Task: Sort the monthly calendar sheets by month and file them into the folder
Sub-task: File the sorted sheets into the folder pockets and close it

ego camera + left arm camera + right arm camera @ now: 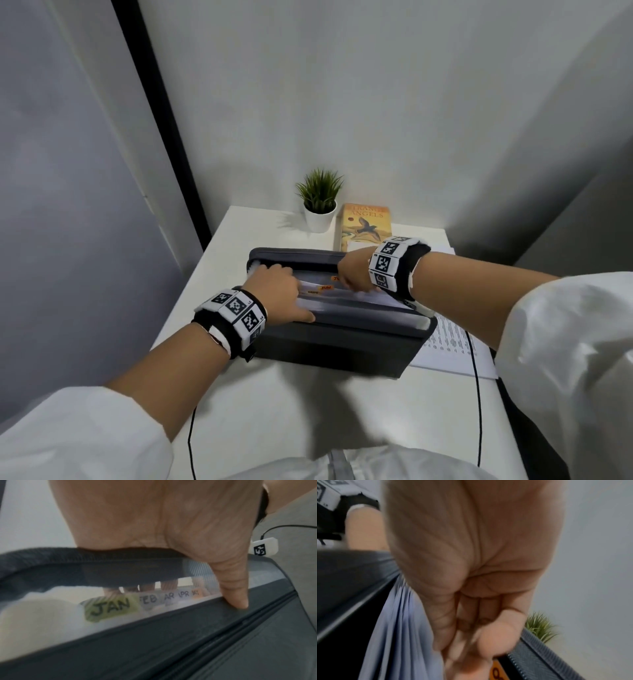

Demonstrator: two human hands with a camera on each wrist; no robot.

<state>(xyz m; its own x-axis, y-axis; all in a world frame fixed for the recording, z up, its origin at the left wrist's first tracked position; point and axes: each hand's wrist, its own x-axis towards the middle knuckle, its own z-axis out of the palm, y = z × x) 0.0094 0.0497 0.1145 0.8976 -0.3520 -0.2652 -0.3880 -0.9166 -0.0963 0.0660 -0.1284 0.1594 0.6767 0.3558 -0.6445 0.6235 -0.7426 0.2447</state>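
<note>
A dark grey accordion folder (342,342) stands open on the white table (274,404). My left hand (274,291) reaches into its left end, fingers down among the pale dividers and thumb (235,595) pressed on the front wall (171,642), pinching the front pockets. Tabs read JAN (111,606), FEB, MAR, APR, MAY; an orange JUN tab (325,288) shows between the hands. My right hand (356,274) dips into the right half, fingers curled and thumb against them (479,642), pinching a divider (399,628) beside an orange tab (495,672); this view is blurred.
Printed calendar sheets (448,346) lie flat on the table to the right of the folder, under my right forearm. A small potted plant (320,202) and a book (366,226) sit behind the folder by the wall. Thin black cables (478,394) trail across the table front.
</note>
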